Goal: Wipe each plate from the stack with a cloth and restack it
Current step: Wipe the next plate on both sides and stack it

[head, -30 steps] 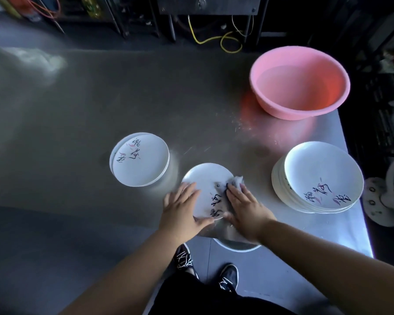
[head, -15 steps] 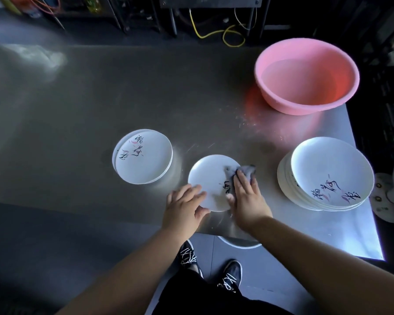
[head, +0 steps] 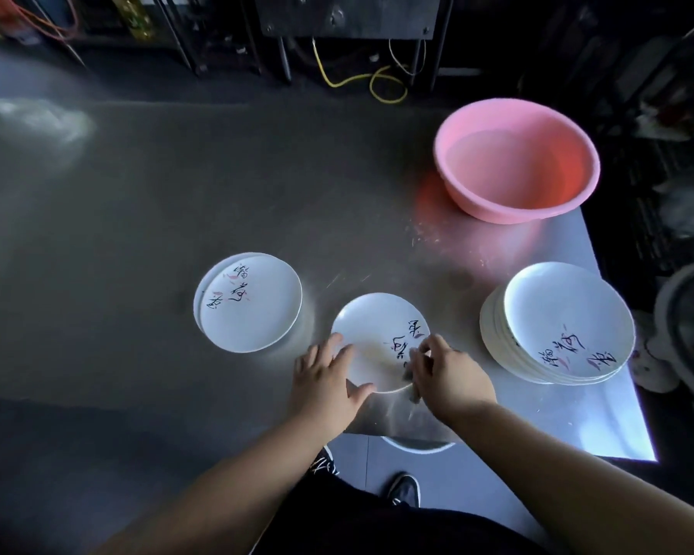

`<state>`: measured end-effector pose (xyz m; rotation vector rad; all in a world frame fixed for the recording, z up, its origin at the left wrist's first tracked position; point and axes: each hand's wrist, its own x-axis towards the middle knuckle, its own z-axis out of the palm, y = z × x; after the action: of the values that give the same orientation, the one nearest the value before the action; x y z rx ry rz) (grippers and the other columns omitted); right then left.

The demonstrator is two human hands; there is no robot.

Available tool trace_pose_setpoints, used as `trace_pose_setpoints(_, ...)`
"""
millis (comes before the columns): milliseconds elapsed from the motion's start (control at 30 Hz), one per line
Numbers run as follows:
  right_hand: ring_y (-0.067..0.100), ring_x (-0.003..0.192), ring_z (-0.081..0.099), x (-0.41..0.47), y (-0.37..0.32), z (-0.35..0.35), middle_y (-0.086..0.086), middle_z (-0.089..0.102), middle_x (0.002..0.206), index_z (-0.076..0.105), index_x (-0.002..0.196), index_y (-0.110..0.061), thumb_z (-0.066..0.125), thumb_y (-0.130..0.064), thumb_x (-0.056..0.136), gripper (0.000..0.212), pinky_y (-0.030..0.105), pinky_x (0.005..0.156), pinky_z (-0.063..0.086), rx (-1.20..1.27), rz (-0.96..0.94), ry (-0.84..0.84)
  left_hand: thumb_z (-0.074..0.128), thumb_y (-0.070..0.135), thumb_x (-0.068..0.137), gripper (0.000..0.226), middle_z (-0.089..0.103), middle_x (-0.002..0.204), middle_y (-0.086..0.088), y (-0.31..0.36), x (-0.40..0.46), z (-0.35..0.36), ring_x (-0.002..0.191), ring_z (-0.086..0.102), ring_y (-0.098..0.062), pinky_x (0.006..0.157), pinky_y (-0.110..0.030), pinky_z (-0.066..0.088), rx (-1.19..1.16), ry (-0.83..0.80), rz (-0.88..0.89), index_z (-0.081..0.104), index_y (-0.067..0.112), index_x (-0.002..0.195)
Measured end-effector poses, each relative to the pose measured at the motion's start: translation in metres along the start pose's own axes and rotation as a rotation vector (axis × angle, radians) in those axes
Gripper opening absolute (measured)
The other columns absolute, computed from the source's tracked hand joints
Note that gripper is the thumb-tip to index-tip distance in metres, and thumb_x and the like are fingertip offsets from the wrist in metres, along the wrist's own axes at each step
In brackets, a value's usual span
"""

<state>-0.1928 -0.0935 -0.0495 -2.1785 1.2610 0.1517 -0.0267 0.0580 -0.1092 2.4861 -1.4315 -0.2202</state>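
Plate being wiped (head: 371, 334) lies flat on the metal table (head: 177, 218), close to the near edge, between the short stack on the left (head: 249, 302) and the taller stack on the right (head: 557, 324). Left hand (head: 325, 384) lies spread on the plate's near-left rim, fingers fairly straight, thumb at the near edge, steadying it. Right hand (head: 447, 372) has fingers curled over a dark cloth (head: 411, 384) at the plate's right rim; the cloth is mostly hidden beneath it. Risk: the plate sits near the table's front edge, so a hard stroke toward the body could slide it off; the smooth metal probably gives little grip if the left hand eases. Risk: the right stack looks uneven, its plates offset, and an elbow swing could nudge it. Surface: dull grey sheet metal, scuffed, glare at the right corner. Pink basin (head: 517, 162) stands at the far right. Room dim; dark racks and a yellow cable (head: 371, 80) behind.
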Motion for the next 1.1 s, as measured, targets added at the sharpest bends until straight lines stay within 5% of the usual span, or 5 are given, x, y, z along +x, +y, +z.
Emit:
trace_pose_setpoints(133, 0.026, 0.078, 0.066, 0.038, -0.011, -0.023, 0.007, 0.072, 0.097, 0.048, 0.116, -0.016, 0.041, -0.053, 0.102, 0.04, 0.035, 0.07, 0.052, -0.111, 0.263, -0.139, 0.054, 0.059, 0.096, 0.073, 0.054, 0.144, -0.007, -0.002, 0.029, -0.031, 0.126, 0.057, -0.03, 0.1, -0.041, 0.048, -0.106, -0.247, -0.31, 0.037, 0.017, 0.153)
trace_pose_setpoints(433, 0.017, 0.039, 0.054, 0.068, -0.033, -0.025, 0.001, 0.058, 0.043, 0.063, 0.076, -0.009, 0.038, -0.042, 0.109, 0.053, 0.019, 0.041, 0.037, -0.057, 0.4, -0.358, 0.051, 0.073, 0.073, 0.068, 0.074, 0.087, -0.007, -0.015, 0.081, -0.056, 0.082, 0.076, -0.031, 0.075, -0.044, 0.062, -0.324, -0.7, -0.43, 0.051, 0.017, 0.112)
trace_pose_setpoints(600, 0.021, 0.073, 0.064, 0.053, -0.038, -0.032, 0.004, 0.072, 0.089, 0.054, 0.108, -0.01, 0.034, -0.034, 0.112, 0.031, 0.028, 0.064, 0.048, 0.207, 0.339, -0.11, 0.026, 0.083, 0.09, 0.08, 0.078, 0.093, -0.01, -0.004, 0.081, -0.09, 0.074, 0.071, -0.021, 0.068, -0.03, 0.053, -0.488, -0.629, -0.529, 0.044, 0.013, 0.125)
trace_pose_setpoints(833, 0.01, 0.047, 0.056, 0.017, -0.078, -0.088, 0.003, 0.064, 0.054, 0.052, 0.094, -0.011, 0.034, -0.031, 0.114, 0.033, 0.032, 0.058, 0.046, 0.693, 0.091, 0.317, 0.048, 0.04, 0.11, 0.025, 0.066, 0.118, -0.009, 0.005, 0.102, -0.12, 0.101, 0.067, -0.017, 0.087, -0.039, 0.058, -1.479, -0.194, -0.757, 0.053, 0.016, 0.109)
trace_pose_setpoints(1100, 0.019, 0.088, 0.057, 0.03, -0.097, -0.127, -0.005, 0.061, 0.106, 0.064, 0.099, -0.025, 0.048, -0.023, 0.104, 0.017, 0.035, 0.077, 0.046, 0.25, -0.069, 0.633, 0.047, -0.005, 0.104, 0.038, 0.072, 0.129, -0.016, -0.001, 0.133, -0.192, 0.12, 0.069, -0.033, 0.088, -0.041, 0.057, -1.775, -0.241, -0.507, 0.063, 0.008, 0.135)
